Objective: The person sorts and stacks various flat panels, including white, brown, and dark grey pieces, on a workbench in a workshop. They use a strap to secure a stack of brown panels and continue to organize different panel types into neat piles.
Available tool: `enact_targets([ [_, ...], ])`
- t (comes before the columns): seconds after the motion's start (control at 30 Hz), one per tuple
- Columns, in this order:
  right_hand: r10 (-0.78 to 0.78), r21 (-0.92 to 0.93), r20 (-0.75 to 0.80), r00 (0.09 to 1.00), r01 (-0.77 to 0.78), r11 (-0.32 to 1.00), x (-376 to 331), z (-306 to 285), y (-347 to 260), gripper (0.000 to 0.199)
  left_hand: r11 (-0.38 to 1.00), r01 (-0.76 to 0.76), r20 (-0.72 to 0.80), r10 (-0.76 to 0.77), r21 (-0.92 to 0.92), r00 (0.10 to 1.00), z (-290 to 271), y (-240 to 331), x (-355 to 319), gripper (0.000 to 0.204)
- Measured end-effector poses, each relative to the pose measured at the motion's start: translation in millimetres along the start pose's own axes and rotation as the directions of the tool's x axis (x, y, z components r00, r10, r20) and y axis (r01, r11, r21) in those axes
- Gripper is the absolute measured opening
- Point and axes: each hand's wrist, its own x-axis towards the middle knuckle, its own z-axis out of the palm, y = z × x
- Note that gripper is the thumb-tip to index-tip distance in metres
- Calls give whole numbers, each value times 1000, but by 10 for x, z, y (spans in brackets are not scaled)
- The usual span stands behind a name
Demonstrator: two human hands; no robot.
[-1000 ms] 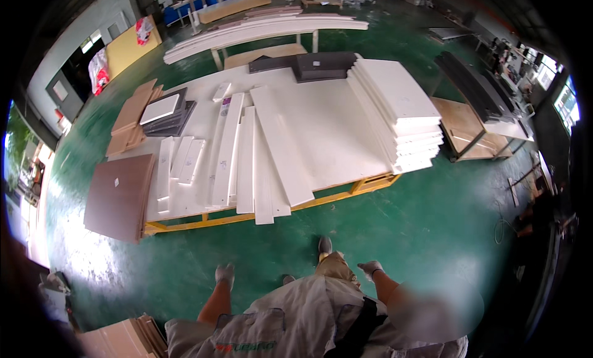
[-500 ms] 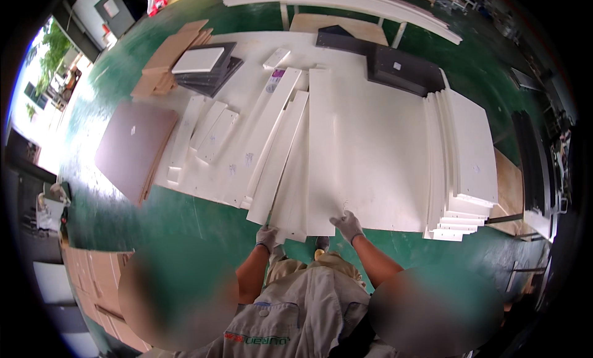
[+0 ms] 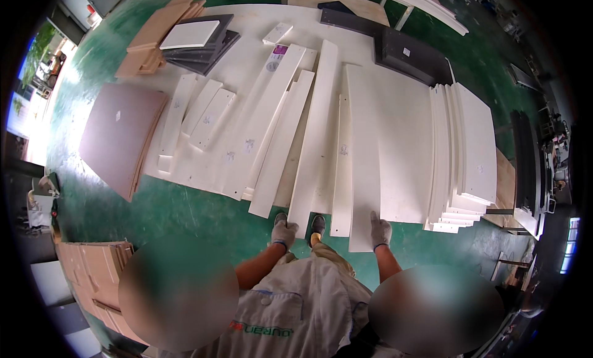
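Apart, left hand (image 3: pixel 285 232), right hand (image 3: pixel 380 231) on boards (image 3: pixel 365 160)

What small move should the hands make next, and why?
I'd probably have the gloved right hand nudge the wide, flat white board inward: its near end juts beyond the edge of the white tabletop, and the hand is at that end's right side.

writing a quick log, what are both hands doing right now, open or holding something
Left hand: closed on the near end of a long narrow white board.
Right hand: closed on the right edge of a wider white board.
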Motion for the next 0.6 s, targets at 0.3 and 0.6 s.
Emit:
enact_targets([
  [0.3, 113, 289, -1, 994, -108, 951, -868, 389, -215, 64, 955, -136, -614, -56, -263, 787, -1108, -197, 780, 65],
  [0.6, 59, 356, 69, 996, -80, 931, -999, 546, -820, 59, 974, -224, 133, 217, 40, 967, 410, 527, 522, 30],
])
